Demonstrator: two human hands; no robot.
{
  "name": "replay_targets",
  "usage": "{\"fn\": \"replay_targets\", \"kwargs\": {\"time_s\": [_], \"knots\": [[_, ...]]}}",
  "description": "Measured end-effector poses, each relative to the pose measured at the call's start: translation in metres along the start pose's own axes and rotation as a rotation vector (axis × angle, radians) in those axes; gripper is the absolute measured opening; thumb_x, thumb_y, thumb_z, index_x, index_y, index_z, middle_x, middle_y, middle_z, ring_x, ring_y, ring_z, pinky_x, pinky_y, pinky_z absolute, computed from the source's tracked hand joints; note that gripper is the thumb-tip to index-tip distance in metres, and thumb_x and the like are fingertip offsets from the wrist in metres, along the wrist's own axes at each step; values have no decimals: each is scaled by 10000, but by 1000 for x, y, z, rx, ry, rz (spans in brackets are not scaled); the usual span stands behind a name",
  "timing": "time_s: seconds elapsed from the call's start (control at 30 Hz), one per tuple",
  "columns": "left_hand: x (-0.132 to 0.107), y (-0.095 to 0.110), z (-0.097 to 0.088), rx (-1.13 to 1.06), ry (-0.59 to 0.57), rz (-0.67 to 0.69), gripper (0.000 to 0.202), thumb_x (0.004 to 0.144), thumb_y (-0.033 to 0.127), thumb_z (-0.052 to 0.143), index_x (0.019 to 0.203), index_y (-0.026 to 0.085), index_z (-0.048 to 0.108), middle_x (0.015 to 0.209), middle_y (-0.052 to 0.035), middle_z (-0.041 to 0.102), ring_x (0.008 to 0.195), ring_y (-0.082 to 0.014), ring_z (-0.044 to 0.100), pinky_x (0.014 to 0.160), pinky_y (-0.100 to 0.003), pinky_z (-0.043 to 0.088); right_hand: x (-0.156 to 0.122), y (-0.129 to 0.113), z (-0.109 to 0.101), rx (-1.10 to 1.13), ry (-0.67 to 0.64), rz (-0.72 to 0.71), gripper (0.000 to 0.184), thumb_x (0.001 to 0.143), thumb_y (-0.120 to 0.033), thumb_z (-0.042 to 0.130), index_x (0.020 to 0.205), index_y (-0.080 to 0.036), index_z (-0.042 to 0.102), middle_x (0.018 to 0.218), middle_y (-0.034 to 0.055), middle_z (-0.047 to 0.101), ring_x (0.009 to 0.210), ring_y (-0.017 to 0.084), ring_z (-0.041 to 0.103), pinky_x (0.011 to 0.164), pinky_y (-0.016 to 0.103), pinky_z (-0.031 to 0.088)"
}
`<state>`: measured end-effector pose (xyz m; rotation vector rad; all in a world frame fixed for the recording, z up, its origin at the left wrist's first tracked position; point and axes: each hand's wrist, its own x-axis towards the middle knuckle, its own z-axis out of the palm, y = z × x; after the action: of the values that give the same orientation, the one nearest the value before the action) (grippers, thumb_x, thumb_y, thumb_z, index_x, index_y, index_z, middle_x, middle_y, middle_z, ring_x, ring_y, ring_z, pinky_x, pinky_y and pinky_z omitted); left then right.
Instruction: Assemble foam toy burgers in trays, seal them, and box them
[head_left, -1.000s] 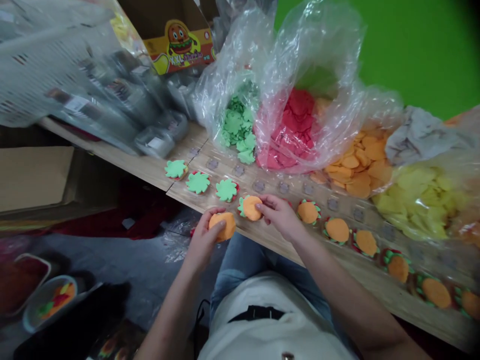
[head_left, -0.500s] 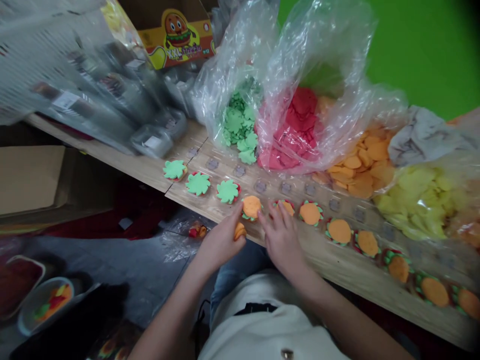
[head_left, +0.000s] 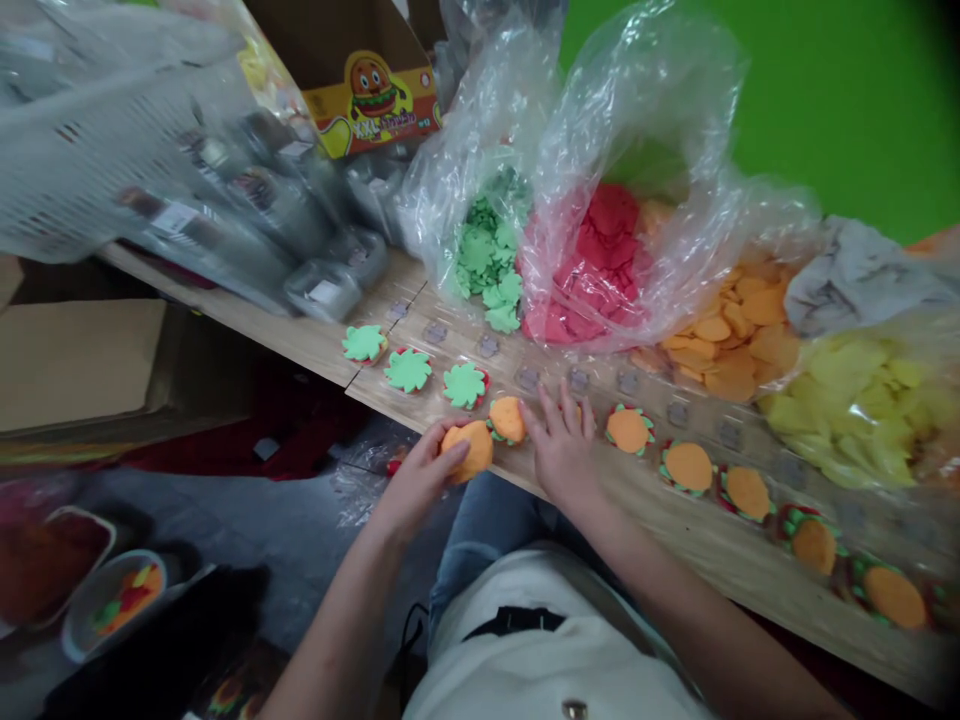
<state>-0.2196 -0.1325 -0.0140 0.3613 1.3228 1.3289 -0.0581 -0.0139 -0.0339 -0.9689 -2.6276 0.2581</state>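
Note:
My left hand (head_left: 420,472) holds an orange round slice (head_left: 471,452) between thumb and fingers at the table's front edge; I cannot tell whether it is one slice or a stack. Just right of it sits a small layered burger (head_left: 508,420) with an orange top and green frill beneath. My right hand (head_left: 564,450) lies palm down with fingers spread, its index fingertip at that burger's right edge. Its fingers partly cover another burger (head_left: 576,418). To the left, green leaf-shaped slices (head_left: 464,384) top three stacks. Several orange-topped burgers (head_left: 630,429) run off to the right.
Behind the row stand clear plastic trays (head_left: 489,346) and open bags of green slices (head_left: 484,250), red slices (head_left: 592,270), orange slices (head_left: 739,335) and yellow slices (head_left: 847,400). Packed clear containers (head_left: 322,290), a white basket (head_left: 112,140) and a printed burger box (head_left: 375,110) occupy the left.
My left hand has turned and drawn slightly left, showing the orange slice's face. My right hand's fingers have spread. The orange top of the burger between them now looks tilted.

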Motion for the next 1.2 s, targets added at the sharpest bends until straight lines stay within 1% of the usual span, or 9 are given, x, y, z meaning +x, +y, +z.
{"fn": "replay_targets", "kwargs": {"time_s": [0.17, 0.27, 0.37, 0.53, 0.6, 0.7, 0.87, 1.03, 1.2], "knots": [[-6, 6, 9, -449, -111, -140, 360, 739, 186, 600, 1092, 219, 542, 1111, -54, 577, 881, -136, 596, 767, -241, 480, 9, -22, -6, 573, -70, 114, 412, 844, -270, 475, 1248, -190, 459, 1171, 113, 548, 1085, 225, 505, 909, 398, 428], [-2, 5, 12, -361, 35, -14, 358, 708, 185, 650, 1050, 209, 549, 1059, -40, 591, 880, -131, 589, 773, -228, 474, 18, -37, -2, 844, -129, 250, 361, 780, -338, 565, 1113, -200, 539, 1032, 71, 609, 885, 186, 587, 719, 315, 504], [5, 2, 6, -245, 214, 102, 380, 660, 224, 701, 1004, 191, 543, 970, -28, 601, 840, -133, 585, 728, -221, 473, 30, -40, 1, 902, -83, 332, 335, 741, -300, 602, 1060, -204, 566, 978, 51, 625, 809, 165, 589, 700, 302, 491], [9, 2, -16, -291, 359, 82, 372, 679, 319, 673, 999, 196, 528, 812, 14, 571, 625, -77, 543, 571, -176, 441, 65, -27, -3, 1113, -206, 424, 265, 764, -321, 575, 978, -167, 590, 871, 48, 646, 722, 158, 591, 634, 288, 482], [10, 2, -24, -247, 404, 73, 370, 696, 340, 648, 1017, 208, 523, 757, 34, 541, 554, -62, 503, 511, -162, 407, 80, -24, 0, 1047, -98, 369, 239, 783, -304, 554, 978, -168, 584, 877, 48, 632, 732, 158, 587, 640, 289, 482], [12, 2, -31, -81, 406, 118, 386, 722, 333, 610, 1078, 213, 520, 770, 26, 536, 603, -83, 515, 548, -179, 414, 91, -29, 11, 668, -4, 27, 181, 825, -224, 501, 963, -196, 614, 940, 61, 603, 854, 175, 564, 762, 322, 467], [15, 0, -35, 248, 403, 260, 389, 737, 259, 577, 1119, 195, 538, 1163, -55, 542, 1047, -185, 510, 890, -280, 395, 78, -36, 25, 104, -151, -453, 259, 873, -157, 418, 1044, -188, 610, 1034, 93, 599, 1071, 231, 478, 897, 385, 401], [11, 4, -34, 567, 212, 360, 556, 753, 175, 513, 1297, 235, 415, 1355, -56, 432, 1236, -211, 394, 1048, -348, 254, 57, -21, 11, -20, -141, -450, 364, 860, -122, 413, 1203, -175, 523, 1302, 87, 469, 1275, 255, 286, 1037, 448, 264], [14, 12, -27, 956, 104, 286, 685, 740, 120, 464, 1384, 244, 268, 1368, -80, 416, 1212, -227, 435, 1022, -371, 305, 45, -21, 6, -78, -165, -361, 394, 857, -166, 442, 1241, -233, 500, 1382, 72, 383, 1310, 277, 223, 1037, 470, 253]]}}
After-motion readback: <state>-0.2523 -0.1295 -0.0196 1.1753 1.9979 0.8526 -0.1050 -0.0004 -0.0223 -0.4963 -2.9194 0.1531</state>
